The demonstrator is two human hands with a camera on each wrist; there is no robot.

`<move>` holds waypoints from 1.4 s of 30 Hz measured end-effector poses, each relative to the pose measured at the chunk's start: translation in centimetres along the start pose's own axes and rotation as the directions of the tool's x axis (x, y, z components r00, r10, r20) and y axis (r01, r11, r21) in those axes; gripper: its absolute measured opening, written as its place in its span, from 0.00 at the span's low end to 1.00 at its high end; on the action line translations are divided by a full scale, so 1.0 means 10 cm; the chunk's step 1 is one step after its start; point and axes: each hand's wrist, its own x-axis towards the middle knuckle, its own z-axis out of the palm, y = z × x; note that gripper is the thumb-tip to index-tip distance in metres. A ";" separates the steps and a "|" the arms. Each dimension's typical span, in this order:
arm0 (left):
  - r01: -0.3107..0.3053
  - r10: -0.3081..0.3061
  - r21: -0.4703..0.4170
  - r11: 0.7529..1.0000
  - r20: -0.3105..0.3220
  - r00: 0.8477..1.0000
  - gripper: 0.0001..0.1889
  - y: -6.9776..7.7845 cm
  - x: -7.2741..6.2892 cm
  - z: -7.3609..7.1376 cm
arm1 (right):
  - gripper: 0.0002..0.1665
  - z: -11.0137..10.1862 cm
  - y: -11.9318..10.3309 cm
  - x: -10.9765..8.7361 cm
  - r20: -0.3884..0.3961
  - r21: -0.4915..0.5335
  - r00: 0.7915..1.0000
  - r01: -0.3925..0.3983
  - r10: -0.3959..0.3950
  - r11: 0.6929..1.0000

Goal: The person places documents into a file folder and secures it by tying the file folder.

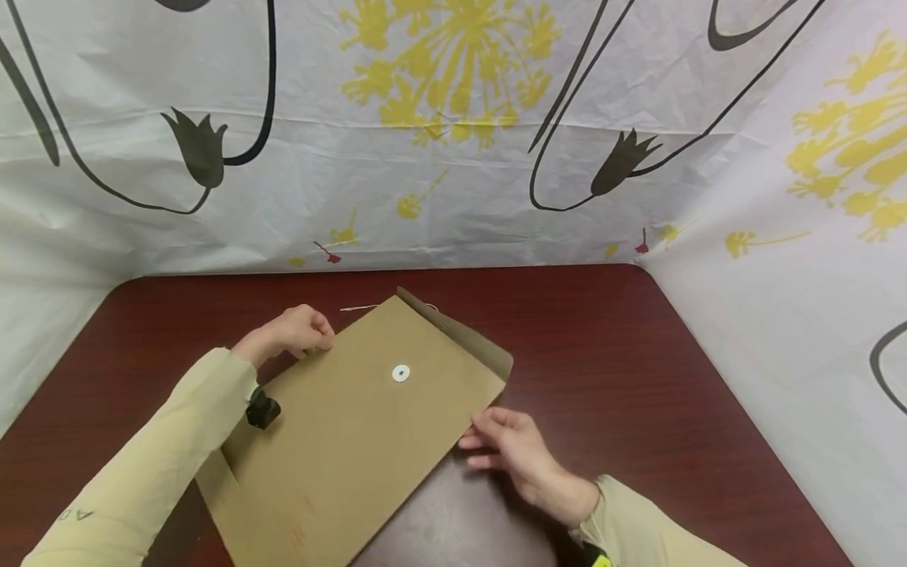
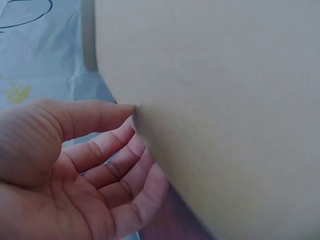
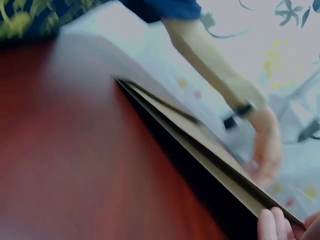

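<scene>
A brown kraft paper document envelope (image 1: 354, 441) is held tilted over the table, with a white round button (image 1: 401, 373) on its face. Its narrow flap (image 1: 460, 339) sticks out at the far right end, and a thin white string (image 1: 357, 308) trails beyond it. My left hand (image 1: 294, 331) pinches the far left edge between thumb and fingers, as the left wrist view shows closely. On the opposite edge, my right hand (image 1: 520, 457) grips with thumb above and fingers below. Along that side, the right wrist view shows layered paper edges (image 3: 200, 150) standing slightly apart.
The dark red wooden table (image 1: 602, 354) lies under the envelope, with a glossy light reflection near its front. White sheeting (image 1: 460, 220) printed with yellow and grey flowers hangs behind and at both sides. A small black device (image 1: 263, 409) is strapped at my left wrist.
</scene>
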 end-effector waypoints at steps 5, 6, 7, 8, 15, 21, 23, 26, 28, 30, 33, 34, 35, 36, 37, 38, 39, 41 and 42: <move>0.008 -0.007 -0.080 0.997 0.011 1.000 0.05 -0.05 -0.11 0.12 | 0.06 -0.18 -0.17 0.19 -0.077 -0.089 0.996 0.031 -0.038 0.996; 0.009 -0.008 -0.094 0.995 0.011 1.000 0.05 -0.06 -0.13 0.15 | 0.07 -0.21 -0.19 0.23 -0.090 -0.110 0.995 0.033 -0.043 0.993; 0.014 -0.013 -0.112 0.994 0.011 1.000 0.05 -0.07 -0.16 0.19 | 0.07 -0.24 -0.22 0.27 -0.104 -0.128 0.994 0.032 -0.045 0.991; 0.013 -0.011 -0.130 0.991 0.016 1.000 0.05 -0.08 -0.19 0.23 | 0.07 -0.27 -0.25 0.31 -0.112 -0.147 0.993 0.032 -0.049 0.989; 0.038 -0.025 -0.303 0.952 0.047 0.999 0.05 -0.14 -0.35 0.49 | 0.10 -0.45 -0.39 0.63 -0.160 -0.273 0.982 0.054 -0.100 0.961; 0.039 -0.028 -0.408 0.912 0.034 0.999 0.06 -0.14 -0.41 0.65 | 0.11 -0.54 -0.49 0.88 -0.179 -0.361 0.976 0.050 -0.122 0.931; 0.036 -0.025 -0.432 0.901 0.032 0.999 0.08 -0.14 -0.41 0.68 | 0.11 -0.56 -0.51 0.95 -0.175 -0.393 0.976 0.050 -0.128 0.918; 0.033 -0.020 -0.454 0.890 0.033 0.999 0.12 -0.13 -0.39 0.69 | 0.11 -0.59 -0.54 1.02 -0.170 -0.427 0.976 0.050 -0.135 0.903; 0.034 -0.019 -0.450 0.892 0.038 0.999 0.12 -0.12 -0.36 0.67 | 0.10 -0.61 -0.54 1.05 -0.161 -0.444 0.978 0.049 -0.133 0.894; 0.037 -0.020 -0.444 0.895 0.043 0.999 0.11 -0.12 -0.33 0.65 | 0.10 -0.62 -0.54 1.07 -0.159 -0.461 0.979 0.044 -0.131 0.886; 0.055 -0.033 -0.424 0.904 0.060 0.998 0.09 -0.11 -0.29 0.61 | 0.10 -0.64 -0.53 1.10 -0.152 -0.485 0.981 0.034 -0.122 0.874; 0.061 -0.041 -0.414 0.908 0.058 0.998 0.09 -0.10 -0.27 0.59 | 0.10 -0.64 -0.53 1.10 -0.148 -0.498 0.982 0.029 -0.118 0.867; 0.062 -0.046 -0.406 0.912 0.049 0.998 0.09 -0.09 -0.25 0.57 | 0.09 -0.65 -0.53 1.11 -0.143 -0.510 0.983 0.027 -0.116 0.860; 0.060 -0.053 -0.392 0.918 0.028 0.998 0.10 -0.08 -0.23 0.54 | 0.09 -0.66 -0.53 1.11 -0.137 -0.522 0.984 0.025 -0.113 0.852; 0.054 -0.058 -0.372 0.927 0.000 0.998 0.12 -0.06 -0.20 0.52 | 0.09 -0.66 -0.53 1.12 -0.130 -0.536 0.985 0.023 -0.110 0.844; 0.045 -0.062 -0.342 0.939 -0.038 0.997 0.14 -0.05 -0.16 0.49 | 0.09 -0.67 -0.53 1.12 -0.125 -0.549 0.986 0.020 -0.106 0.835; 0.028 -0.056 -0.308 0.951 -0.082 0.995 0.16 -0.03 -0.12 0.46 | 0.09 -0.67 -0.53 1.12 -0.122 -0.561 0.987 0.016 -0.102 0.828; -0.027 -0.010 -0.198 0.980 -0.185 0.983 0.22 -0.01 -0.01 0.41 | 0.09 -0.67 -0.53 1.13 -0.121 -0.579 0.988 0.011 -0.099 0.815; -0.053 0.023 -0.128 0.990 -0.231 0.973 0.25 0.00 0.05 0.39 | 0.09 -0.67 -0.53 1.14 -0.117 -0.589 0.988 0.012 -0.101 0.808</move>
